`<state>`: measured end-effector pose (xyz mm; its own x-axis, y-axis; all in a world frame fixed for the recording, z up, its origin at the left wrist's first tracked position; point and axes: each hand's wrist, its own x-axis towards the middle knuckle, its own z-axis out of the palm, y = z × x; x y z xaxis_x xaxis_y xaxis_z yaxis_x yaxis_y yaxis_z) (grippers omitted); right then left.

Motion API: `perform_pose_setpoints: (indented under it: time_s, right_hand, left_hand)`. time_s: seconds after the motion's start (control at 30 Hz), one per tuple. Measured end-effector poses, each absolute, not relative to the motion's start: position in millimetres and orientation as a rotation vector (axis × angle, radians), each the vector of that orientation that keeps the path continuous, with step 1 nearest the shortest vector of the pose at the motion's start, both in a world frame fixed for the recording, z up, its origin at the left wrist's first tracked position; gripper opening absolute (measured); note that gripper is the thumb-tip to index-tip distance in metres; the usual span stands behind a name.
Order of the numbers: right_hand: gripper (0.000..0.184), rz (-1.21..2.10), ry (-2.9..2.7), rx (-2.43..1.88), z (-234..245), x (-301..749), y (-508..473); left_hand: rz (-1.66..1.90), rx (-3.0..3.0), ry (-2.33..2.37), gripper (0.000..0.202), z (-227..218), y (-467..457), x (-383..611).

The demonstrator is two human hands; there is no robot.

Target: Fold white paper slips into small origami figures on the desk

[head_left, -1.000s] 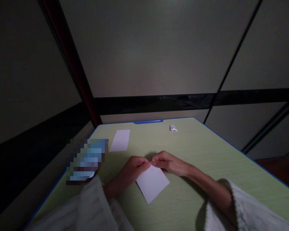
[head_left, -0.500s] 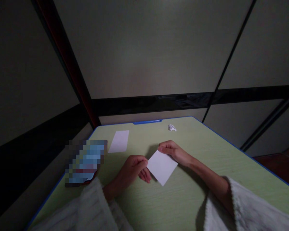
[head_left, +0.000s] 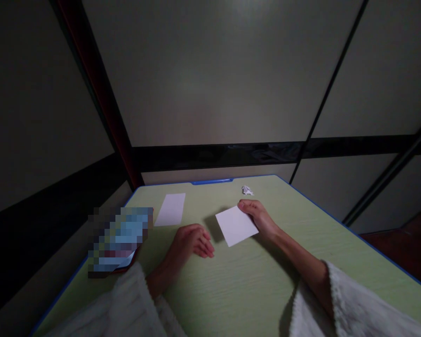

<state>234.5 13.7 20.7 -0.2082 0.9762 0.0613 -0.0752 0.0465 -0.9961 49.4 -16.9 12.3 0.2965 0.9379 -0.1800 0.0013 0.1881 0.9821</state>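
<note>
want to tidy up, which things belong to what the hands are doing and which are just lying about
In use:
white square paper, held in the right hand

Seemingly just lying about:
white sheet
small folded paper near the far edge
pixelated item at left, unidentifiable

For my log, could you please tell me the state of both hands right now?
Left hand: open, loosely curled, holding nothing visible.
Right hand: closed, holding a square sheet of white paper.
</note>
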Motion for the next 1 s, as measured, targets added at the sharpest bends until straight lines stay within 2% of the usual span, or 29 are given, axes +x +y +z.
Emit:
perform_pose_setpoints:
  time_s: [0.17, 0.43, 0.67, 0.83, 1.0]
  right_hand:
    - [0.030, 1.411, -1.500, -0.981, 18, 215, -1]
    - [0.026, 1.367, -1.802, -0.946, 17, 202, -14]
    - [0.019, 1.249, -1.488, -1.056, 19, 207, -5]
    - [0.018, 1.214, -1.500, -1.027, 16, 210, 1]
    - [0.022, 1.318, -1.802, -0.937, 14, 209, -4]
  left_hand:
    - [0.950, 1.088, 1.151, 0.028, 11, -12, 50]
    - [0.947, 1.434, 1.034, 0.021, 11, -22, 53]
    - [0.895, 1.343, 1.052, 0.020, 8, -18, 52]
    - [1.067, 1.303, 1.175, 0.018, 10, -14, 48]
    - [1.169, 1.411, 1.244, 0.018, 9, -15, 46]
